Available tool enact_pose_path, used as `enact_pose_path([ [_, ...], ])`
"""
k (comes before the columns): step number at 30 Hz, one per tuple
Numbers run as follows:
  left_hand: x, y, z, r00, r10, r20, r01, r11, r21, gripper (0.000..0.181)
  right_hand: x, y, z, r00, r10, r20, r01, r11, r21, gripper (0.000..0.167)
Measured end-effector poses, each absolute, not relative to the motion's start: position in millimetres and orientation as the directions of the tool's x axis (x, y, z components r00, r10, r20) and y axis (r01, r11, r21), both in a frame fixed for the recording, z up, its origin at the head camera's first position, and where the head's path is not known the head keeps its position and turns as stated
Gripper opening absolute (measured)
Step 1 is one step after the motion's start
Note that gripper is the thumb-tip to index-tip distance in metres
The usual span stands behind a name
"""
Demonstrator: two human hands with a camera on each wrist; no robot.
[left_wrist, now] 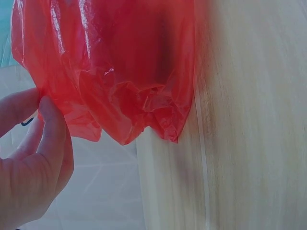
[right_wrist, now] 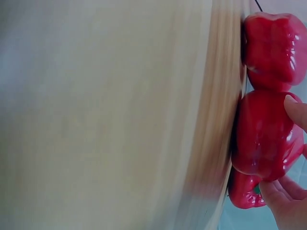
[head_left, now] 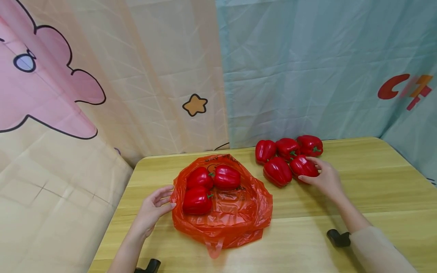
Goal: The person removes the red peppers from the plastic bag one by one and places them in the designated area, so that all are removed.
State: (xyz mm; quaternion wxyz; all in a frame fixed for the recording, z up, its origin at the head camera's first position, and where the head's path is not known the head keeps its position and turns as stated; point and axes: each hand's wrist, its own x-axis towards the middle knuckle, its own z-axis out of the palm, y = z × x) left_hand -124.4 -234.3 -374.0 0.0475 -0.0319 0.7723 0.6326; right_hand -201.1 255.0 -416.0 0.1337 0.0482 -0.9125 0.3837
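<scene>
An orange-red plastic bag lies spread on the table with its mouth facing up. Inside it are three red bell peppers, one of them at the back. My left hand holds the bag's left rim between thumb and fingers; the left wrist view shows its fingertips against the thin plastic. On the right, my right hand grips a red bell pepper, with thumb and fingers on opposite sides of it. That pepper sits among several others, close to or touching its neighbours.
Several more red bell peppers, such as one in front and one at the back, cluster near the table's far edge. A printed curtain hangs behind the wooden table. Black wrist-worn parts show beside the forearms.
</scene>
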Motion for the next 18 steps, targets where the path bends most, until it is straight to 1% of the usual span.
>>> enact_pose_path([
  [10, -123, -235, -373, -0.994, 0.013, -0.113, -0.108, 0.198, 0.974, 0.052, -202, 256, -418, -0.957, 0.007, 0.289, -0.202, 0.698, -0.687, 0.063],
  [18, -123, -235, -372, -0.994, 0.009, -0.113, -0.109, 0.205, 0.973, 0.052, -201, 258, -408, -0.954, -0.014, 0.3, -0.224, 0.698, -0.68, 0.06],
])
